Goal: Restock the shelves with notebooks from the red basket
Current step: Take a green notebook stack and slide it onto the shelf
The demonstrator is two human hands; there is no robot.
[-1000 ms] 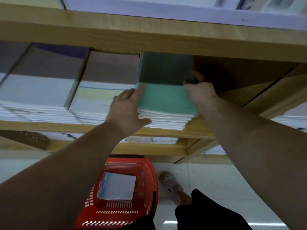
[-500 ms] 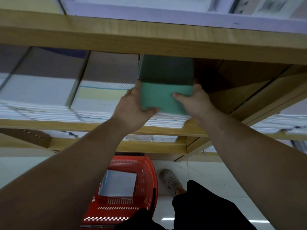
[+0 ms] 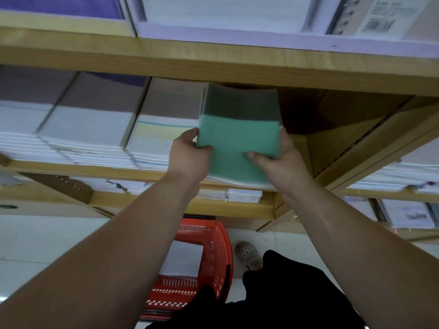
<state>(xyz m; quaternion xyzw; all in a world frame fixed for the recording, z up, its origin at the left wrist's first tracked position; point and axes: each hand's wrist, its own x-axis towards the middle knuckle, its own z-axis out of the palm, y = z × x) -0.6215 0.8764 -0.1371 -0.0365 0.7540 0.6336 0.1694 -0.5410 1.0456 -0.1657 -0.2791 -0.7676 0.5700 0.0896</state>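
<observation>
A stack of green-covered notebooks [image 3: 237,136] sits tilted at the front of the middle wooden shelf [image 3: 152,174], its far end raised under the shelf above. My left hand [image 3: 187,155] grips its left edge, thumb on the cover. My right hand [image 3: 282,160] grips its right edge, thumb on top too. The red basket [image 3: 213,252] stands on the floor below, between my arms, with a pale notebook [image 3: 184,260] lying in it.
White and pale notebook stacks [image 3: 88,134] fill the shelf to the left of the green stack. The bay to the right of it is a dark gap [image 3: 306,115] bounded by a wooden divider [image 3: 344,138]. More stacks lie on the lower shelf [image 3: 242,194]. My shoe [image 3: 248,254] is beside the basket.
Both hands went from resting flat on the green stack to gripping its sides. The stack has been pulled forward and lifted at the back.
</observation>
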